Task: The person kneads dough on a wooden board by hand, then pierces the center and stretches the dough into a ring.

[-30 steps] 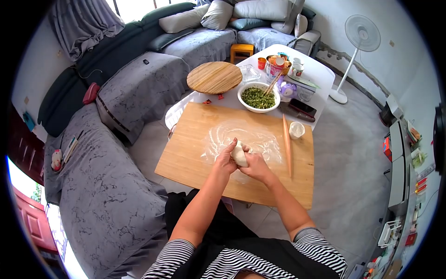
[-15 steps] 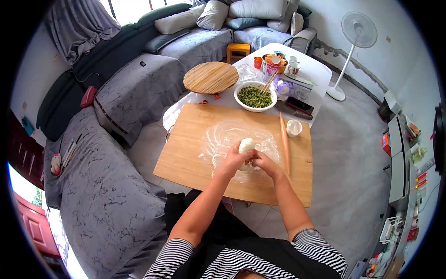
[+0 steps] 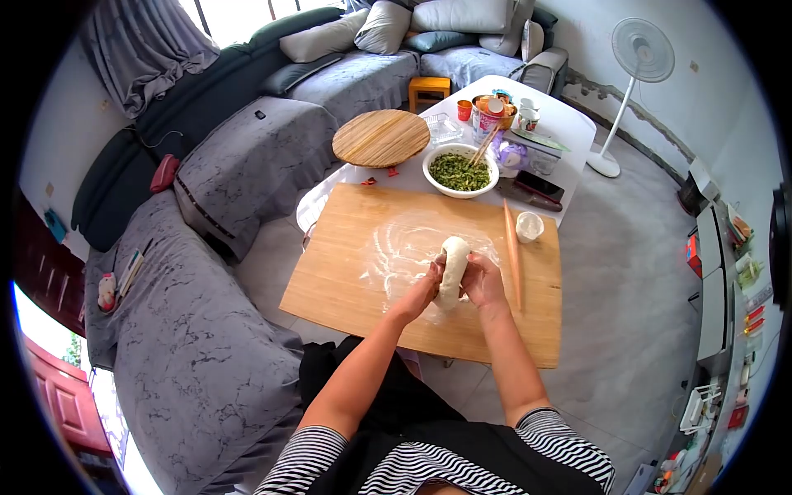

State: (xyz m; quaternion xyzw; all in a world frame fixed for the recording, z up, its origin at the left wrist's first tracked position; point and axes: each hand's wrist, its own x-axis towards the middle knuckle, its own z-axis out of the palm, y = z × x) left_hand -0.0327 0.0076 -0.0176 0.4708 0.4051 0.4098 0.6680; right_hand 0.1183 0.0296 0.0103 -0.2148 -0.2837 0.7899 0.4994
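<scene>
Long, soft white dough piece (image 3: 452,268) grasped between two bare hands, centre of frame, over a pale wooden board (image 3: 330,264).
Left hand (image 3: 424,289) grips its left side; right hand (image 3: 485,283) holds its right side, near the slim wooden rolling pin (image 3: 513,256); can't tell if the lower end touches the board; dough could sag or tear if its weight hangs unsupported; uneven squeezing might thin the middle.

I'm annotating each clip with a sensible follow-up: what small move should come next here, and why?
Probably lower the dough onto the floury patch. The left hand and right hand hold it from either side, seemingly above the board, and the rolling pin lies off to the right, out of its way.
</scene>
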